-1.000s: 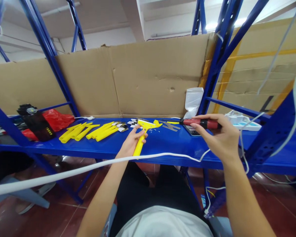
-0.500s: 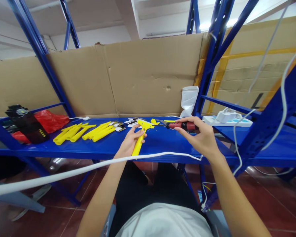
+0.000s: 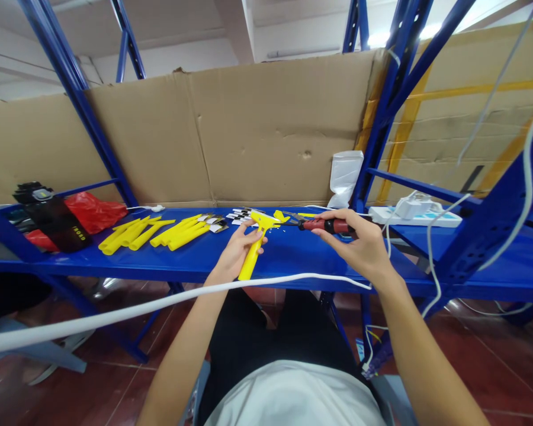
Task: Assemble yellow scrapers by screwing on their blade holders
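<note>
Clasping: left grip [image 3: 238, 251], closed round the smooth tubular handle of one T-shaped yellow scraper [image 3: 247, 265], head projecting beyond the fingers. Right grip [image 3: 359, 239], closed on one red-and-black screwdriver [image 3: 322, 225], shaft pointing at that head. Surface [image 3: 293, 257], glossy blue. Black bottle [image 3: 55, 222], yellow lettering partly legible. Cardboard [image 3: 257, 136], creased, behind.

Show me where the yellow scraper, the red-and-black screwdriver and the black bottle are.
Yellow scraper [image 3: 251, 257]: head view, on its handle.
Red-and-black screwdriver [image 3: 316, 225]: head view, on its handle.
Black bottle [image 3: 57, 223]: head view, on its body.
</note>
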`<state>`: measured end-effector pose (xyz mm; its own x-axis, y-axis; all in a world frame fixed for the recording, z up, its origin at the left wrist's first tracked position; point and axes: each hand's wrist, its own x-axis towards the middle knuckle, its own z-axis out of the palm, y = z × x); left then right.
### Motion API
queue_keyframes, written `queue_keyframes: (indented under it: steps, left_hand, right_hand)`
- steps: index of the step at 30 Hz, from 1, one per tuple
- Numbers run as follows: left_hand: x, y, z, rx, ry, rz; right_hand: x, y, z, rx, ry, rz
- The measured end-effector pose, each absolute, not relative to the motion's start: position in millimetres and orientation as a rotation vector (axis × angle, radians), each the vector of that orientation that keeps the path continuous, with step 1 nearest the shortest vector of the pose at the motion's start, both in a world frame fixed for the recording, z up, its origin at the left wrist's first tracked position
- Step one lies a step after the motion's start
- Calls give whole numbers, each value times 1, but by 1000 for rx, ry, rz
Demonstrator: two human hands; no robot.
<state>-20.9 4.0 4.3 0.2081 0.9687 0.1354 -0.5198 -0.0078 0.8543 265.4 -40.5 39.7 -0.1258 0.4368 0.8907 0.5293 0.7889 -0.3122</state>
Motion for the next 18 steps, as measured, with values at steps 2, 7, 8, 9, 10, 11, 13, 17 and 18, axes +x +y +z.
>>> queue_keyframes:
  steps: [2,7,8,9,10,11,13,17,18]
  left_hand:
    - [-20,3,4,956,600,1300]
    - [-19,1,5,933,589,1305]
    - [-19,1,5,930,589,1306]
    - [-19,1,6,929,593,1307]
    - [-19,0,6,926,598,1309]
    - [-19,0,7,923,605,1310]
    - [-19,0,7,922,616,1307]
    - [-19,0,8,947,619,1300]
    - [-19,0,7,953,619,1301]
  right_hand:
    - [265,-43,41,-724,-1786,-105]
    - [263,-47,43,-640,-1880,-108]
    - [263,-47,43,-621,-1901,-122]
    - [263,-48,44,-603,-1920,-141]
    - [262,-49,44,-589,-1939,-158]
    - [262,-50,45,-580,-1956,-169]
    - [262,-53,46,-573,-1992,-172]
    - [261,-58,49,-543,-2057,-185]
    - [261,-58,50,-529,-2070,-193]
